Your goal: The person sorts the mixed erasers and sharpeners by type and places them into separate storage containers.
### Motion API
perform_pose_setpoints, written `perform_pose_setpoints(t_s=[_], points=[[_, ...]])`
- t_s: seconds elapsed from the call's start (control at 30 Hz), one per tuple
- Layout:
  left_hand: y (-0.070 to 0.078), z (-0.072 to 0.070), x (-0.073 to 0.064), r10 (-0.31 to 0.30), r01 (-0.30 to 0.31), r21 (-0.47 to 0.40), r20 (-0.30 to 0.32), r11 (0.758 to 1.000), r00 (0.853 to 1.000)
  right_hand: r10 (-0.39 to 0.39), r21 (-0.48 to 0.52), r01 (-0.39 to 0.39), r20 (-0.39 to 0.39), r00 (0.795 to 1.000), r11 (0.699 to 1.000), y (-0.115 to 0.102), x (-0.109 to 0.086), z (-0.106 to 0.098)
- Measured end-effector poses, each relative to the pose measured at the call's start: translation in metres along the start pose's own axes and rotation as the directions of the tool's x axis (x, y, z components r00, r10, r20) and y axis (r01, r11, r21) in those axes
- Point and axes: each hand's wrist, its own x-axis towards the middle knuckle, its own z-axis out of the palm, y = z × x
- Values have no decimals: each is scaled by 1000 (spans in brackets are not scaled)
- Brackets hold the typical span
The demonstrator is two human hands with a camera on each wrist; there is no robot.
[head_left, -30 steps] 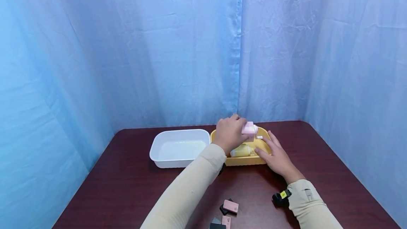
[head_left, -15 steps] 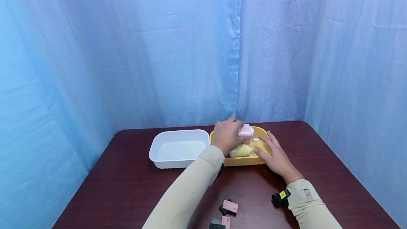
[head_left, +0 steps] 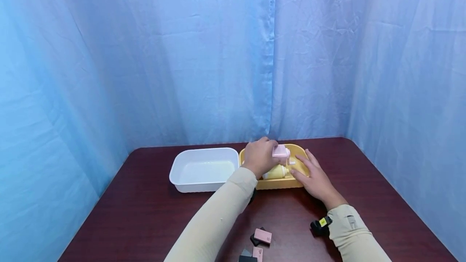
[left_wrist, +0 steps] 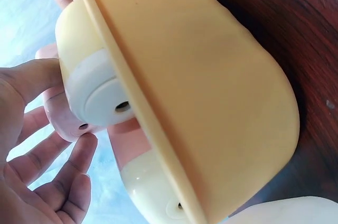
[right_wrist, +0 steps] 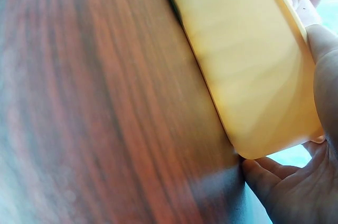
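Observation:
My left hand (head_left: 259, 157) grips a pink hand-crank pencil sharpener (head_left: 280, 153) low over the yellow tray (head_left: 278, 184), its small white crank pointing right. In the tray lies a yellow and white sharpener (head_left: 274, 172) on its side. From the left wrist view, the pink sharpener (left_wrist: 59, 112) shows behind the yellow one (left_wrist: 79, 28), and a third, pink and white sharpener (left_wrist: 145, 184) sits lower along the rim. My right hand (head_left: 318, 179) holds the tray's right end, thumb over the rim (right_wrist: 296, 18) and other fingers around the outer corner.
A white tray (head_left: 205, 188) stands left of the yellow one, close beside it. Nearer me on the dark red table (head_left: 145, 221) lie small pink blocks (head_left: 263, 236) with black and grey pieces (head_left: 247, 258). Blue curtains (head_left: 204, 60) hang behind the table.
My left hand has lowered the pink sharpener and shifted it slightly left, deeper into the yellow tray. My right hand stays at the tray's end.

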Motion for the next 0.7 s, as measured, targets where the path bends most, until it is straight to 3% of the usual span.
perform_pose_setpoints(t_s=[0.5,0.7], points=[[2,4,1,-29,30,-6,66,1000,997,-2,6,2,0,1000,1000,-1,0,0],[1,10,3,-7,5,39,52,999,999,-6,7,6,-5,1000,1000,0,0,0]])
